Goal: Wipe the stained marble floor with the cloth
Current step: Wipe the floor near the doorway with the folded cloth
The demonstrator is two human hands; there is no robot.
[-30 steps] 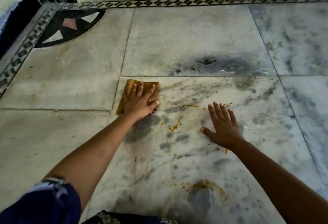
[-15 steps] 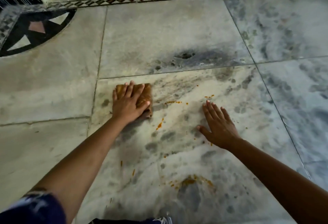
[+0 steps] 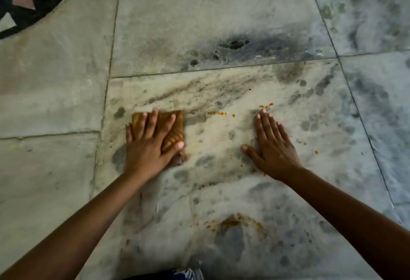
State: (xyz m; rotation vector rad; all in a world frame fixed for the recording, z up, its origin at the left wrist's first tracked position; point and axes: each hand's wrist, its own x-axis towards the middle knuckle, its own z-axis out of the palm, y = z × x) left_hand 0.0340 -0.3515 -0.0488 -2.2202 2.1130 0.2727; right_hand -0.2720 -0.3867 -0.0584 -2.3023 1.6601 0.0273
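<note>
**Wiping begins on a spattered slab.** Our left hand (image 3: 148, 146) lies flat on the folded brown cloth (image 3: 173, 138), fingers straight and fanned. It presses the cloth to the marble floor (image 3: 210, 13) at about nine o'clock from the middle of the frame, just inside the left joint (image 3: 104, 111) of the stained slab (image 3: 221, 146).

Our right hand (image 3: 275, 148), at three o'clock from the cloth and well apart from it, rests palm down on bare stone. Its fingers are straight and close together, thumb out, holding nothing; we judge it a brace for our weight.

Orange specks (image 3: 218, 113) dot the slab between the two hands, and a few more sit at twelve o'clock off the right fingertips (image 3: 264, 111). A larger orange smear (image 3: 233, 222) lies at six o'clock, near our body. The dark lump (image 3: 179, 159) at the cloth's near right corner may be gathered dirt or only shadow; the view is too soft to say.

To do this stroke well, we think, the palm should bear down evenly so the whole pad meets the stone. The cloth should travel toward three o'clock through the specks in one overlapping pass, not skate over them. The right hand will likely need to lift clear, and a fresh face of the cloth would suit the big smear.
</note>
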